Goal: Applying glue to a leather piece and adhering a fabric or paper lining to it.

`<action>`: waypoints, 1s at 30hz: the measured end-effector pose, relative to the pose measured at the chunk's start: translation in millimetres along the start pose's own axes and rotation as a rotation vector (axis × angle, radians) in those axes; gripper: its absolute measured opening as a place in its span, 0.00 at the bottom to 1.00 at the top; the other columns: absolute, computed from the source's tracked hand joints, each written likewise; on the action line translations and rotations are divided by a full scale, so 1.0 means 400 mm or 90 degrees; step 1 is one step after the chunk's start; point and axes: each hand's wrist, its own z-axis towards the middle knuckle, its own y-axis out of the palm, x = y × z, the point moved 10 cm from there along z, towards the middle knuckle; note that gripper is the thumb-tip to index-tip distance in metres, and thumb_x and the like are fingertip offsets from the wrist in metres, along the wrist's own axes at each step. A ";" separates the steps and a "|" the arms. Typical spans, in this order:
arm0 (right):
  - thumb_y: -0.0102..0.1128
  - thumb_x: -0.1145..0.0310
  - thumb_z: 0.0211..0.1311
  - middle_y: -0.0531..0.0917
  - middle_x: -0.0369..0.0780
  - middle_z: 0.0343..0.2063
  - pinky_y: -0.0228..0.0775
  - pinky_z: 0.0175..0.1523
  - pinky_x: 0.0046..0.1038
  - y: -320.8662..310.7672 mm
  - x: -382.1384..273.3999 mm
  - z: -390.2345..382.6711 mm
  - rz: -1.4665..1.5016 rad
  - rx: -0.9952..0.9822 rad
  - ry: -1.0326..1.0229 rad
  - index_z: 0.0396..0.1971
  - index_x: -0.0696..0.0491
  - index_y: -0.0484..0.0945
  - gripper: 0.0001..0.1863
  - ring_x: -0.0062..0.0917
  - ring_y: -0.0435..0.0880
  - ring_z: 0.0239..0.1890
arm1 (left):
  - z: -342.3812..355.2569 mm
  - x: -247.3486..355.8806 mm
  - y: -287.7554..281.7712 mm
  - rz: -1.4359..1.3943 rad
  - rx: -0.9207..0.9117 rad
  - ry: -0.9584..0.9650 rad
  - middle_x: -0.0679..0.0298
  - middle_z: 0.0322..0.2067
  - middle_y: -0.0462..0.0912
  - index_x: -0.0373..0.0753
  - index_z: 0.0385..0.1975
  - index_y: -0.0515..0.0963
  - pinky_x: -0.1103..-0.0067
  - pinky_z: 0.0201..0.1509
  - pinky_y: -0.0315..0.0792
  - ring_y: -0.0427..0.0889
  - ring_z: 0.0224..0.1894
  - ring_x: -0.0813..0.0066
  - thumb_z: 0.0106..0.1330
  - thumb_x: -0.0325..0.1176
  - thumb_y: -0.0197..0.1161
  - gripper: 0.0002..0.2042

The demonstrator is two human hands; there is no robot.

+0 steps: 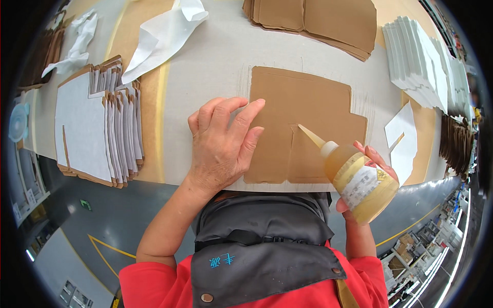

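A flat brown leather-like panel (pixel 303 108) lies on the table before me, notched at its right edge and slit in its lower middle. My right hand (pixel 377 161) is closed around a squeeze bottle (pixel 359 179) of yellowish liquid, tilted so its long pointed nozzle (pixel 311 135) reaches the top of the slit. Whether the tip touches the panel I cannot tell. Over the panel's left edge is my left hand (pixel 223 138), fingers apart and bent, holding nothing; the index fingertip is at or just above the surface.
White-faced panels with brown edges (pixel 87 128) are stacked at left. A brown stack (pixel 313 23) sits at the far side. White pieces (pixel 413 56) are piled at far right, near one loose white piece (pixel 403 138). A crumpled white sheet (pixel 164 38) lies far left.
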 end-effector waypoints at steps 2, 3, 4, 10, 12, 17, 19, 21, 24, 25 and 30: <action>0.90 0.44 0.23 0.75 0.53 0.57 0.70 0.66 0.47 -0.010 -0.001 -0.011 0.028 0.039 -0.015 0.60 0.52 0.58 0.63 0.46 0.77 0.60 | -0.004 -0.001 0.000 -0.001 0.000 -0.001 0.64 0.51 0.76 0.45 0.57 0.78 0.68 0.60 0.58 0.70 0.55 0.63 0.66 0.37 0.62 0.18; 0.87 0.42 0.26 0.73 0.52 0.59 0.69 0.66 0.48 -0.016 0.017 -0.016 0.034 0.078 0.039 0.61 0.51 0.56 0.63 0.46 0.76 0.60 | -0.006 -0.003 0.000 0.003 -0.002 -0.004 0.64 0.51 0.76 0.45 0.57 0.78 0.68 0.60 0.58 0.70 0.55 0.63 0.66 0.37 0.62 0.18; 0.85 0.39 0.28 0.71 0.52 0.61 0.68 0.67 0.49 -0.026 0.035 -0.025 0.039 0.118 0.094 0.62 0.51 0.55 0.63 0.46 0.75 0.61 | -0.006 -0.003 0.000 0.008 -0.005 -0.004 0.64 0.51 0.76 0.45 0.57 0.78 0.68 0.60 0.58 0.71 0.55 0.63 0.66 0.37 0.62 0.18; 0.83 0.38 0.33 0.70 0.50 0.61 0.67 0.67 0.50 -0.043 0.038 -0.059 0.105 0.141 0.154 0.62 0.49 0.54 0.60 0.48 0.74 0.62 | -0.006 0.001 0.001 0.016 0.028 0.016 0.66 0.48 0.75 0.46 0.55 0.79 0.69 0.58 0.57 0.70 0.54 0.65 0.64 0.37 0.64 0.18; 0.83 0.39 0.33 0.70 0.50 0.61 0.68 0.66 0.49 -0.046 0.031 -0.073 0.108 0.106 0.133 0.62 0.49 0.54 0.60 0.47 0.74 0.62 | -0.005 0.000 0.003 0.016 0.031 0.020 0.66 0.48 0.75 0.47 0.54 0.79 0.69 0.58 0.57 0.70 0.53 0.65 0.64 0.37 0.64 0.18; 0.85 0.42 0.33 0.74 0.50 0.57 0.71 0.63 0.47 -0.051 -0.012 -0.101 0.148 0.045 0.032 0.61 0.49 0.57 0.58 0.47 0.77 0.58 | -0.006 0.004 -0.004 0.024 0.039 0.025 0.67 0.48 0.75 0.47 0.54 0.79 0.69 0.58 0.57 0.70 0.53 0.66 0.65 0.36 0.63 0.17; 0.88 0.47 0.32 0.77 0.52 0.54 0.74 0.61 0.47 -0.039 -0.045 -0.110 0.148 -0.013 0.002 0.60 0.50 0.59 0.57 0.47 0.80 0.56 | -0.006 0.005 0.000 0.030 0.018 0.015 0.66 0.50 0.76 0.45 0.56 0.78 0.69 0.60 0.58 0.71 0.55 0.65 0.67 0.35 0.61 0.17; 0.89 0.49 0.32 0.77 0.52 0.54 0.74 0.60 0.47 -0.033 -0.078 -0.102 0.149 -0.041 -0.005 0.60 0.50 0.60 0.56 0.47 0.80 0.55 | -0.008 0.005 0.000 0.037 0.017 0.015 0.66 0.50 0.77 0.45 0.56 0.78 0.69 0.60 0.58 0.71 0.55 0.65 0.67 0.35 0.62 0.17; 0.90 0.54 0.30 0.78 0.53 0.53 0.75 0.60 0.48 -0.024 -0.109 -0.114 0.147 -0.055 -0.031 0.60 0.50 0.60 0.56 0.48 0.80 0.55 | -0.006 0.010 0.004 0.038 0.020 0.020 0.66 0.50 0.77 0.45 0.56 0.78 0.69 0.60 0.58 0.71 0.55 0.65 0.67 0.35 0.62 0.17; 0.90 0.55 0.30 0.78 0.53 0.53 0.75 0.60 0.48 -0.029 -0.119 -0.119 0.153 -0.043 -0.051 0.60 0.50 0.60 0.57 0.48 0.80 0.55 | -0.006 0.011 0.001 0.040 0.023 0.022 0.66 0.51 0.77 0.45 0.56 0.78 0.69 0.60 0.58 0.71 0.55 0.65 0.67 0.35 0.62 0.17; 0.86 0.42 0.31 0.76 0.49 0.57 0.71 0.64 0.50 -0.097 -0.119 -0.172 0.065 -0.009 -0.042 0.62 0.48 0.59 0.58 0.48 0.77 0.59 | -0.006 0.012 -0.001 0.046 0.025 0.021 0.66 0.51 0.77 0.46 0.56 0.79 0.69 0.60 0.58 0.71 0.55 0.65 0.67 0.34 0.62 0.17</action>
